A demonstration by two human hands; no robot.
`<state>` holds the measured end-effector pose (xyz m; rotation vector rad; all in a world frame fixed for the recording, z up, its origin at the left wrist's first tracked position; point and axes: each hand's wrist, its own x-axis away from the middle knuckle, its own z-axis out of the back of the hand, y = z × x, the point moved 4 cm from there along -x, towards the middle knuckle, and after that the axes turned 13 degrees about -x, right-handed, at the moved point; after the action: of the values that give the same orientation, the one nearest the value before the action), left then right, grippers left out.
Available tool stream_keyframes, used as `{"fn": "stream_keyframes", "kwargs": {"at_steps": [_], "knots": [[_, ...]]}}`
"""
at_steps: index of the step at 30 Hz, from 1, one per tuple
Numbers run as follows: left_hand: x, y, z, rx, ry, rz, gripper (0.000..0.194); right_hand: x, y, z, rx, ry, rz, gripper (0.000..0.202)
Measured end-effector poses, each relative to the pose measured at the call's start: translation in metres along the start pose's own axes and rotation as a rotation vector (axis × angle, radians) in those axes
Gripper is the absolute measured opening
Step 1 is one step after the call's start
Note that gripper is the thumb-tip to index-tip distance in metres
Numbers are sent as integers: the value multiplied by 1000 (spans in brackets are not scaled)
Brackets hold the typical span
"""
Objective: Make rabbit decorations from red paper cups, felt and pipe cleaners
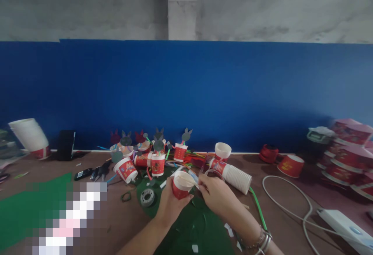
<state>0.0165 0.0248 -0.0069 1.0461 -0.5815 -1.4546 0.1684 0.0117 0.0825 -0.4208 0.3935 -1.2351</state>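
A red-and-white paper cup [180,191] is steadied in the left hand [171,204] over a dark-green mat [201,228], near centre — a slim, pale-blue object [192,176] pinched by the right hand [214,190] — with rim work seemingly under way, a firm hold required.

Right wrist [260,233]: shiny silver-toned bangles [266,241] beside a thinner chain-like bracelet [252,246], fine detail blurred from here | left forearm [145,232], right forearm [243,218]: bare | both hands [168,203]: bare

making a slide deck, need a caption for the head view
The left hand holds a red paper cup, the right hand close beside its rim.
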Motion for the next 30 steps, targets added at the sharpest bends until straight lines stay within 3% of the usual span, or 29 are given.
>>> {"fn": "stream_keyframes", "kwargs": {"at_steps": [4, 9, 15, 25, 30], "knots": [[3, 3, -1, 1, -27, -15, 54, 1, -4, -5, 20, -7, 10, 20], [8, 11, -4, -25, -81, -129, 46, 1, -9, -11, 83, -29, -21, 22], [4, 8, -1, -61, 10, -136, 49, 4, -15, -4, 52, -34, 28, 35], [-2, 1, 7, -43, 87, -68, 46, 10, -8, 16, 101, 1, -24, 33], [0, 1, 3, -69, 78, -84, 46, 11, -7, 10, 116, -16, -36, 30]]}}
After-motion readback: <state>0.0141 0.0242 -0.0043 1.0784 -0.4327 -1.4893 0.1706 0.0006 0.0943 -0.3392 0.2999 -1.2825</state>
